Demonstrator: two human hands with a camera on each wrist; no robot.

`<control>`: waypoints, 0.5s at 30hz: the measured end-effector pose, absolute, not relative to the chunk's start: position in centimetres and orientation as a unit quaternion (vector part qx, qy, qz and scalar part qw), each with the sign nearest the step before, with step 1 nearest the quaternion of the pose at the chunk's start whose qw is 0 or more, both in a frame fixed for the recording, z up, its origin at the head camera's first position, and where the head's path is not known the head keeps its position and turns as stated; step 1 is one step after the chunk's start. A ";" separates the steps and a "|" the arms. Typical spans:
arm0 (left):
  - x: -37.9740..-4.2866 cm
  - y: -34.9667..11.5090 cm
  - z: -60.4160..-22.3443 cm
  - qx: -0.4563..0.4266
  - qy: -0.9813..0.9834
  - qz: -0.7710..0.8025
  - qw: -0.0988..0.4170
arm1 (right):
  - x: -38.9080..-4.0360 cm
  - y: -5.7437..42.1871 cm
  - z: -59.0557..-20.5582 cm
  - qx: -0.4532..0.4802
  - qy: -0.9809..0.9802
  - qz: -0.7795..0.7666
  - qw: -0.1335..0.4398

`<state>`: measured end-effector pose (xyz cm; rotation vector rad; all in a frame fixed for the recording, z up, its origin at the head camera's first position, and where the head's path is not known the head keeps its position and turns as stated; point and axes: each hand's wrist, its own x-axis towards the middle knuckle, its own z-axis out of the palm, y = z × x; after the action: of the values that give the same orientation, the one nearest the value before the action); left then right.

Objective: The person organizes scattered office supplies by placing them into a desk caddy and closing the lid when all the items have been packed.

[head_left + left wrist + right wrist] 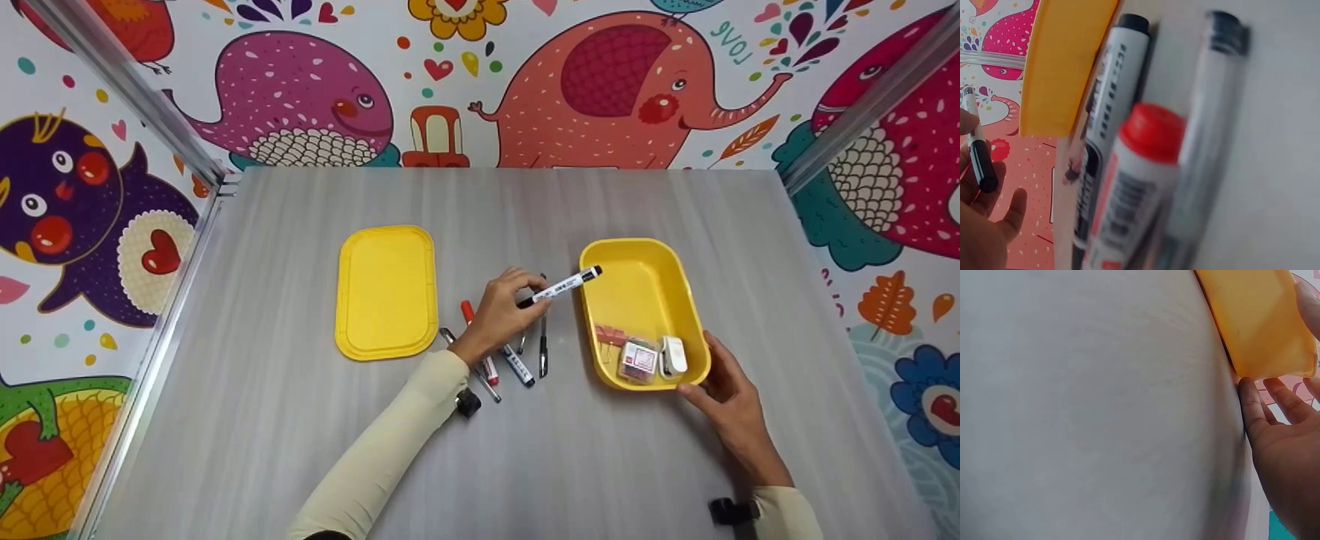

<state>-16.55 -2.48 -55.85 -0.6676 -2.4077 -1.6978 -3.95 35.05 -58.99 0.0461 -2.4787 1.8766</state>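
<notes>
In the head view my left hand (501,311) pinches a black-capped white marker (562,286) between thumb and fingers, one end of it over the left rim of a yellow plastic box (637,281). My right hand (735,405) holds that box at its near right corner, thumb on the near side and fingertips along the right wall. Inside the box lie pink binder clips (609,335), a small clear case (638,361) and a white pencil sharpener (673,356). Under my left forearm on the table are a red marker (490,370) and a black marker (517,366).
A yellow lid (387,292) lies flat left of the pens. A silver-grey pen (484,384) and a black pen (543,360) lie among the markers. Cartoon-printed walls (300,90) with metal corner posts (142,97) border the grey table (495,202).
</notes>
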 end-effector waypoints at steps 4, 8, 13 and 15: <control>-16.7 -1.8 -55.6 -0.225 -0.793 -0.562 0.068 | -4.0 35.0 -59.0 0.015 -0.799 0.601 0.015; -16.7 -1.1 -55.5 -0.232 -0.790 -0.563 0.071 | -3.9 35.0 -58.9 0.017 -0.804 0.595 0.014; -16.7 -0.1 -55.4 -0.238 -0.787 -0.566 0.067 | -3.9 35.0 -58.9 0.017 -0.804 0.595 0.012; -16.6 0.3 -55.3 -0.241 -0.784 -0.569 0.065 | -3.9 35.0 -58.9 0.016 -0.801 0.598 0.012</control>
<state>-16.59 0.28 -55.31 -0.7280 -2.3647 -1.7155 -3.94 35.01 -58.92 0.0507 -2.4985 1.8633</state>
